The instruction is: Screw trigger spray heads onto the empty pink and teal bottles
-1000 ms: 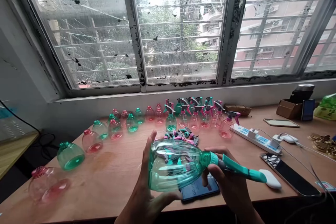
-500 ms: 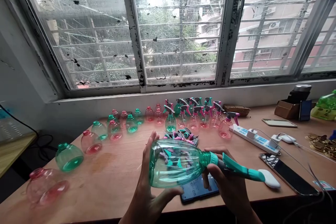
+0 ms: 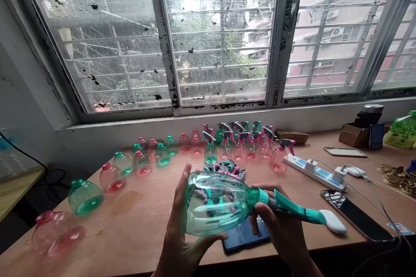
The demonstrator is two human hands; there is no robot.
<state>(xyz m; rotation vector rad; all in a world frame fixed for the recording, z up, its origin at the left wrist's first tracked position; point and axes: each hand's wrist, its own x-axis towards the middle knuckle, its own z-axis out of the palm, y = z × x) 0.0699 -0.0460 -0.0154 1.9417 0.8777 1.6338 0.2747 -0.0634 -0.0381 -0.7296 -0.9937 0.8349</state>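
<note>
A clear green spray bottle (image 3: 216, 203) lies sideways in the air above the table, its base toward the left. My left hand (image 3: 182, 229) wraps round the base end, thumb below and fingers behind. At the neck, my right hand (image 3: 282, 229) grips the teal collar of the grey and teal spray head (image 3: 292, 207), which sits on the bottle's mouth and points right. Beyond the bottle lies a pile of loose spray heads (image 3: 229, 168), partly hidden by it. Below the hands rests a phone (image 3: 245, 238) with its screen lit.
Open pink and green bottles (image 3: 85, 197) line the left side. Several bottles with spray heads (image 3: 243, 145) stand by the window wall. At right are a power strip (image 3: 315, 172), a dark phone (image 3: 357, 214), a white mouse (image 3: 334, 220) and a cardboard box (image 3: 354, 135).
The bottle's base has tilted slightly downward, and my left hand has shifted a little with it. My right hand stays at the collar.
</note>
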